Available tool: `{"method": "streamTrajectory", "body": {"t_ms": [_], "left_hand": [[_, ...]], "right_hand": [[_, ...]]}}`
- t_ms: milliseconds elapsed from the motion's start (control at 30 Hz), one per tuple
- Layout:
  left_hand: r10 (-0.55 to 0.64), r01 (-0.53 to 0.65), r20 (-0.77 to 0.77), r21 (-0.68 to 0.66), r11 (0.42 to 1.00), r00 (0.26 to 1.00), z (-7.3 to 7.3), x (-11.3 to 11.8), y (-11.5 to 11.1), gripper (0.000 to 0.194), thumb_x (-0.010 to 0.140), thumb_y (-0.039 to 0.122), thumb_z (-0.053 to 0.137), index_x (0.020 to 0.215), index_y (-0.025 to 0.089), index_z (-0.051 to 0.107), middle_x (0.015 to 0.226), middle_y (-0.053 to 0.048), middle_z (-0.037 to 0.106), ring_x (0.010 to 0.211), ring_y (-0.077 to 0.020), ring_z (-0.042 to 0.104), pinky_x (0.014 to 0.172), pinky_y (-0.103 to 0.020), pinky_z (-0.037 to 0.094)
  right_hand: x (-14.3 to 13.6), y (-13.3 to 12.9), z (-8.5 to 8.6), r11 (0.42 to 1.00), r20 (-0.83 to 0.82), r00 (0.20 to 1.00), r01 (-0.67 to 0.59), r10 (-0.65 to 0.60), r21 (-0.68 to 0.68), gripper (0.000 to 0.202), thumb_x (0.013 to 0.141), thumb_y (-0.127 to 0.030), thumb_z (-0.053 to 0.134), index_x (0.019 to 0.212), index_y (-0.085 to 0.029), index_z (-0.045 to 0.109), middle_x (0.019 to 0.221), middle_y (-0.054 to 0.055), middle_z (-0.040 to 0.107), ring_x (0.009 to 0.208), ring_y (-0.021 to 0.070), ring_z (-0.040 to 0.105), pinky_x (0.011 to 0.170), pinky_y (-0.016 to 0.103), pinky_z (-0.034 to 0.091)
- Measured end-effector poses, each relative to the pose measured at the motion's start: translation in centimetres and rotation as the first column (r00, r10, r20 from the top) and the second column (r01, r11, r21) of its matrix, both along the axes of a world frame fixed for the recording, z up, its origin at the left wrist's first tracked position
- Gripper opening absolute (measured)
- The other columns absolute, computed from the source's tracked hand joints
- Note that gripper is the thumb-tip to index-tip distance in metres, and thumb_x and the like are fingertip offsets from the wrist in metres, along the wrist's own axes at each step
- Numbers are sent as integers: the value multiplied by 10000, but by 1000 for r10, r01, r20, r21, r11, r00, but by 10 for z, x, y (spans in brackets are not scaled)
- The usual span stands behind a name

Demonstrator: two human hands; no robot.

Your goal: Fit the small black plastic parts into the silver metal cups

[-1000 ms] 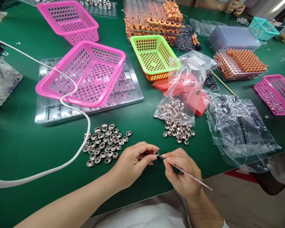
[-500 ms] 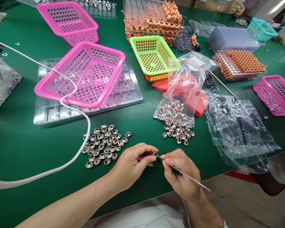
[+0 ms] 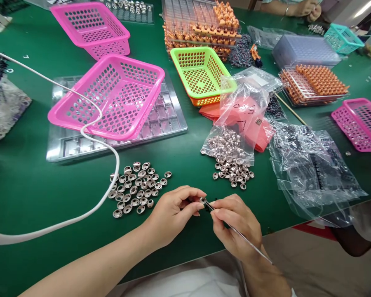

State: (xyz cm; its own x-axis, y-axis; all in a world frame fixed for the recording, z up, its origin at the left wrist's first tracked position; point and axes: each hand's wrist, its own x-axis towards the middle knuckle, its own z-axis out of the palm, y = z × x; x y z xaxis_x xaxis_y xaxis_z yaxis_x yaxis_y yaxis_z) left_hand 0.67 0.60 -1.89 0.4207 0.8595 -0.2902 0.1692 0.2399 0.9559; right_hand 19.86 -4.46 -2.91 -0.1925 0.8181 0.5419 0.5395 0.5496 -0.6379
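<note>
Between thumb and forefinger, my left hand (image 3: 176, 212) pinches a small silver metal cup (image 3: 202, 200). My right hand (image 3: 236, 222) grips a thin metal rod-like tool (image 3: 250, 244) like a pen, its tip at the cup's opening. The tool's exact kind I cannot make out. Small black bits lie on the table behind the fingertips, partly hidden. Left of my left hand is a loose group of silver metal cups with holes (image 3: 137, 187). Beyond my right hand, more silver cups (image 3: 233, 169) spill from a clear plastic bag (image 3: 239, 142).
A white cable (image 3: 111, 196) crosses the left side over a pink basket (image 3: 119, 99) on a clear tray (image 3: 177, 119). Behind stand a green basket (image 3: 200, 76) and orange parts (image 3: 200, 39). Plastic bags (image 3: 315, 165) lie right. A co-worker's hands (image 3: 309, 9) show at the far edge.
The rod's rear end has swung down toward me, so the tool is steeper against the cup. My left hand keeps its pinch. The whole view has shifted slightly.
</note>
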Motion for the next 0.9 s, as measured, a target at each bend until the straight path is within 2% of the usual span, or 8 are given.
{"method": "streamTrajectory", "body": {"t_ms": [333, 533, 900], "left_hand": [[-25, 26, -22, 67, 997, 999, 2, -1, -2, 147, 888, 210, 602, 955, 154, 720, 853, -42, 658, 700, -132, 676, 621, -205, 606], [-39, 44, -42, 117, 992, 998, 0, -2, -3, 158, 905, 181, 570, 970, 139, 708, 852, -40, 654, 672, -119, 674, 628, -204, 601], [-35, 36, 17, -62, 997, 999, 5, -2, 3, 158, 880, 211, 638, 980, 131, 729, 833, -25, 663, 659, -113, 678, 641, -212, 593]], "right_hand": [[-1, 0, 0, 990, -112, 994, -13, -3, -137, 329, 847, 18, 636, 1072, -219, 598, 964, 65, 732, 839, 186, 698, 718, 355, 562], [-2, 1, 0, 988, -119, 993, -25, 7, -153, 323, 841, 32, 635, 1058, -205, 596, 969, 69, 725, 851, 193, 700, 728, 360, 553], [0, -1, -1, 990, -174, 985, -23, -2, -139, 360, 824, 32, 658, 1090, -205, 611, 995, 71, 741, 849, 202, 699, 724, 376, 550]]}}
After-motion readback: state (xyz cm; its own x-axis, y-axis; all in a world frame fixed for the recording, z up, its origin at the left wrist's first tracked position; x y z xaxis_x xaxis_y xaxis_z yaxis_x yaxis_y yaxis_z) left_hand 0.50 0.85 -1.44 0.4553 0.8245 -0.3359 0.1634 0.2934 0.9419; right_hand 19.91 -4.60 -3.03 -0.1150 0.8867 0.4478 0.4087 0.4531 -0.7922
